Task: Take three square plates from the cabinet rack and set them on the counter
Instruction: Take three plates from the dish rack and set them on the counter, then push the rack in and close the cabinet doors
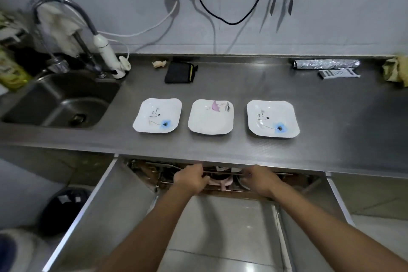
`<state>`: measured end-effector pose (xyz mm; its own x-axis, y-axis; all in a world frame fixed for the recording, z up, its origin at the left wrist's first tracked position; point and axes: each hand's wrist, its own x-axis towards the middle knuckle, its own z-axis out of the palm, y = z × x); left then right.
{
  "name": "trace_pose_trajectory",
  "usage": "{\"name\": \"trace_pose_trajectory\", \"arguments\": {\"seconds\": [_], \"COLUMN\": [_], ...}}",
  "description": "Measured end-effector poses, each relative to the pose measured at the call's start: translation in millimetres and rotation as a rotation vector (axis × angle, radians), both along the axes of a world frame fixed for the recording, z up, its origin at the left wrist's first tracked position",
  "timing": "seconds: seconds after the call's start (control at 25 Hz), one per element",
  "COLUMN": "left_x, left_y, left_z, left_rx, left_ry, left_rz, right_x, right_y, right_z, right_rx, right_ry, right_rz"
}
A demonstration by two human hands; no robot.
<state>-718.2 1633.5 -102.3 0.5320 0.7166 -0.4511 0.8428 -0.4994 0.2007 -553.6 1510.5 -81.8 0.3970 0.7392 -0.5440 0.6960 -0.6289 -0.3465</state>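
Two bare forearms reach forward from the bottom edge, one from each side, and meet at the cabinet rack (223,180) under the counter (242,150). Both cabinet doors stand swung open toward the camera, the left door (106,210) and the right door (309,227) framing the arms.

At the rack, the left hand (191,178) is curled closed around a thin horizontal wire rail on the rack's front, fingers wrapped over the top of it. To its right, the right hand (259,180) has its fingers folded over the same rail in the same way. Neither hand holds a plate. Between the two hands a pinkish item (220,182) lies in the rack; what it is cannot be told. The rest of the rack's contents sit in shadow beneath the counter's lip.

On the steel counter above, three square plates lie flat in a row running left to right, apart from one another, each with one edge roughly parallel to the counter's front. The left plate (157,115) bears a blue flower near its front right corner, and the right plate (272,118) has the same mark in the same corner. The middle plate (211,116) carries a pink motif near its far edge.

Left of the plates is the sink (59,104) with its faucet (66,20). A black pouch (180,72) lies behind the plates, near the wall.
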Motion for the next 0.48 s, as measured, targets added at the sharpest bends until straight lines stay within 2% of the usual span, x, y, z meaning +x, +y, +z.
{"name": "trace_pose_trajectory", "arguments": {"seconds": [0.2,0.48], "left_x": [-111,-287], "left_y": [11,36], "left_z": [-12,-47], "left_rx": [-0.016,0.056], "left_ry": [-0.006,0.065], "left_rz": [0.175,0.261], "right_x": [-101,-266], "right_y": [34,83], "right_z": [-8,-35], "right_rx": [0.010,-0.017], "right_ry": [0.054,0.163], "right_rz": [0.179,0.408]}}
